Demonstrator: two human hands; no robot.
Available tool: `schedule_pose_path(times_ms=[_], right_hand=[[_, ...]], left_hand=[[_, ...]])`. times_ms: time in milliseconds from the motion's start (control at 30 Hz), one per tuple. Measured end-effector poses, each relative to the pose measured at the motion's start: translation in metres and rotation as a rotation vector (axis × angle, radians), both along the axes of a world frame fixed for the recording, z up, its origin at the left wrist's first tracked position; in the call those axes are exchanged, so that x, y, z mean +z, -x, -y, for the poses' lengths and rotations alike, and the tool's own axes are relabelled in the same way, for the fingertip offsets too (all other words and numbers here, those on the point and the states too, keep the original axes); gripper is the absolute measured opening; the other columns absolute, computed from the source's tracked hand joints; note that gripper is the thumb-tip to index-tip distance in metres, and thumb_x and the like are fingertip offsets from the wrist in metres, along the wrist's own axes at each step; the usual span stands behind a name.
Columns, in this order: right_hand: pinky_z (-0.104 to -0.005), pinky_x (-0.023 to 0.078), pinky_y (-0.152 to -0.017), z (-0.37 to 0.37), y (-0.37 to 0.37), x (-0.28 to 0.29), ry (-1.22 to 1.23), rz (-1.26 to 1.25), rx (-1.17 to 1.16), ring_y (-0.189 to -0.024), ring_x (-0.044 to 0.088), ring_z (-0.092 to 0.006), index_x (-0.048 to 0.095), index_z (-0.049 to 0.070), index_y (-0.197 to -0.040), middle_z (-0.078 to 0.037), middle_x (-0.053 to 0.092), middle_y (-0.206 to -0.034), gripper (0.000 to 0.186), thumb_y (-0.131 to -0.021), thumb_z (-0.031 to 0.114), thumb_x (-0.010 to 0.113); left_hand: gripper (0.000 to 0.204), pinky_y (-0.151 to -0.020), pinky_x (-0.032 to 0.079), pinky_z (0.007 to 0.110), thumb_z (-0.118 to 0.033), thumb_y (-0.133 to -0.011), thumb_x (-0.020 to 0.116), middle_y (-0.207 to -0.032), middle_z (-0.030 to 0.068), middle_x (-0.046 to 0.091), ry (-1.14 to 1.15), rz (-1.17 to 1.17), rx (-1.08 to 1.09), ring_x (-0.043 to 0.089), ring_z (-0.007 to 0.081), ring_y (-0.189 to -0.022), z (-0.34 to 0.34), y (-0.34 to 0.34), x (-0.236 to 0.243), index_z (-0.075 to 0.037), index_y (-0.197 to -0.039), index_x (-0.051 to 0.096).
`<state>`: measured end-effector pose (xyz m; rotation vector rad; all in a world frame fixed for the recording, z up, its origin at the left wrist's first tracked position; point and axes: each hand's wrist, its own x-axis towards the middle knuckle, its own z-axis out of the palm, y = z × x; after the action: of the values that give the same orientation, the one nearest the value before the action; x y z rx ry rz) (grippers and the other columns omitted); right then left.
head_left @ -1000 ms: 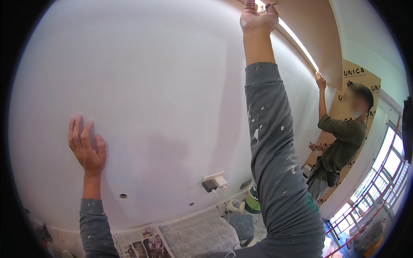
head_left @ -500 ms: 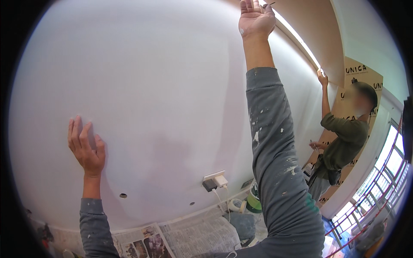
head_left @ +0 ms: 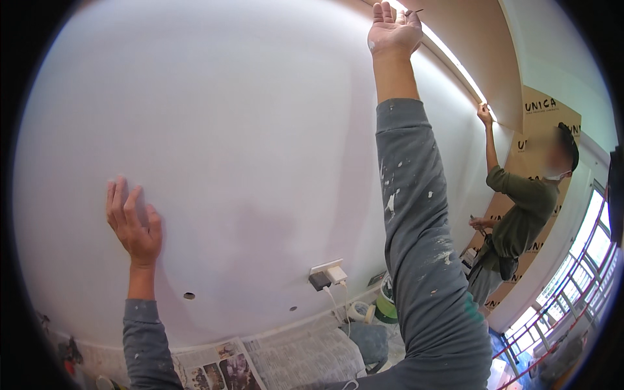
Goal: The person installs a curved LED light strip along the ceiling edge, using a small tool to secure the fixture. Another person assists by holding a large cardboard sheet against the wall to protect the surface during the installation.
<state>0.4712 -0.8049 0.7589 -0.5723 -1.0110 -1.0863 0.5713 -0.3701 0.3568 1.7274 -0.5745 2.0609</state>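
Note:
My left hand point(head_left: 136, 224) lies against the white wall point(head_left: 240, 136), its fingers apart and nothing in them. High up, my right hand point(head_left: 394, 34) reaches to the lit strip point(head_left: 452, 55) under a tan overhead panel point(head_left: 481, 45). Between its thumb and fingers is a thin dark stick-like thing point(head_left: 416, 11); its kind cannot be made out, and the fingers partly hide it. The other fingers are raised, palm toward me. White paint specks mark my grey sleeves.
A co-worker point(head_left: 523, 208) stands at the right, one hand raised to the strip. Below are plugged-in chargers point(head_left: 328, 278), a green bucket point(head_left: 385, 307), a tape roll point(head_left: 359, 312) and newspaper point(head_left: 292, 357). Wall holes point(head_left: 189, 296) and a window point(head_left: 578, 260) also show.
The view has shifted slightly. My right hand sits a little lower and further right in the picture, while my left stays on the wall. The co-worker's head has moved right.

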Motion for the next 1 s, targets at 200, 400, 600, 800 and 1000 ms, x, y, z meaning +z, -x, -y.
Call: schedule_pose_path(times_ms=[200, 400, 600, 800, 1000], right_hand=[[-0.0429, 0.053, -0.1, -0.031, -0.002, -0.023, 0.115, -0.002, -0.083, -0.128, 0.051, -0.03, 0.019, 0.007, -0.161, -0.01, 0.02, -0.17, 0.061, -0.108, 0.03, 0.038], [-0.0405, 0.05, -0.101, -0.032, 0.012, -0.018, 0.001, -0.048, -0.073, -0.128, 0.052, -0.0252, 0.019, 0.006, -0.161, -0.014, 0.022, -0.17, 0.061, -0.108, 0.03, 0.036], [-0.0394, 0.052, -0.101, -0.037, 0.003, -0.024, 0.014, -0.051, -0.087, -0.133, 0.049, -0.0272, 0.015, 0.005, -0.162, -0.017, 0.023, -0.167, 0.063, -0.109, 0.03, 0.036], [-0.0395, 0.051, -0.108, -0.055, 0.028, -0.016, -0.212, -0.131, -0.065, -0.145, 0.041, -0.0296, 0.015, 0.005, -0.162, -0.018, 0.03, -0.159, 0.064, -0.107, 0.029, 0.04], [-0.0417, 0.048, -0.11, -0.023, 0.018, -0.011, -0.115, -0.096, -0.062, -0.141, 0.045, -0.0289, 0.019, 0.006, -0.161, -0.018, 0.034, -0.158, 0.06, -0.109, 0.029, 0.038]], left_hand=[[0.039, -0.123, 0.032, 0.047, -0.015, -0.09, 0.058, -0.151, 0.0123, 0.051, -0.002, 0.008, 0.008, 0.038, 0.0333, -0.148, -0.002, 0.0, -0.002, -0.013, -0.129, 0.06], [0.038, -0.122, 0.032, 0.047, -0.015, -0.09, 0.058, -0.15, 0.0133, 0.052, 0.005, 0.001, -0.014, 0.039, 0.034, -0.148, 0.001, -0.002, -0.004, -0.012, -0.127, 0.061], [0.036, -0.121, 0.033, 0.046, -0.014, -0.09, 0.058, -0.149, 0.0135, 0.052, 0.009, 0.006, -0.023, 0.039, 0.0343, -0.147, 0.0, -0.002, -0.009, -0.011, -0.125, 0.062], [0.034, -0.12, 0.032, 0.047, -0.014, -0.093, 0.057, -0.152, 0.0144, 0.05, -0.013, -0.001, -0.045, 0.037, 0.035, -0.149, -0.003, -0.001, -0.007, -0.009, -0.127, 0.061], [0.034, -0.121, 0.033, 0.046, -0.015, -0.091, 0.059, -0.15, 0.014, 0.053, -0.018, 0.011, -0.034, 0.039, 0.0343, -0.148, -0.005, 0.001, -0.001, -0.01, -0.125, 0.062]])
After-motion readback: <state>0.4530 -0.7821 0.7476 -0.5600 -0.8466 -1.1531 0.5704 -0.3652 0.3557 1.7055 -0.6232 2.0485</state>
